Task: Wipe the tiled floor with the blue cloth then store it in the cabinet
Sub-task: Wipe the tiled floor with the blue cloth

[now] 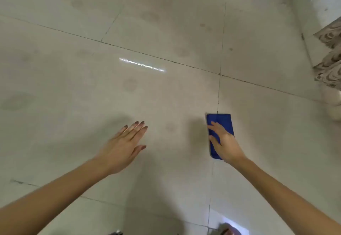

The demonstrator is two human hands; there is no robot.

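A folded blue cloth [222, 123] lies flat on the pale tiled floor [166, 31], across a grout line at the lower right. My right hand [224, 143] rests on the cloth's near half, fingers spread over it and pressing it against the tile. My left hand [124, 145] hovers over the floor to the left of the cloth, palm down, fingers straight and slightly apart, holding nothing. No cabinet is in view.
Dark grout lines cross the floor, and faint smudges mark several tiles. A patterned grey fabric [330, 55] hangs in at the right edge beside a white wall base. A bright light streak [142, 64] reflects off the middle tile.
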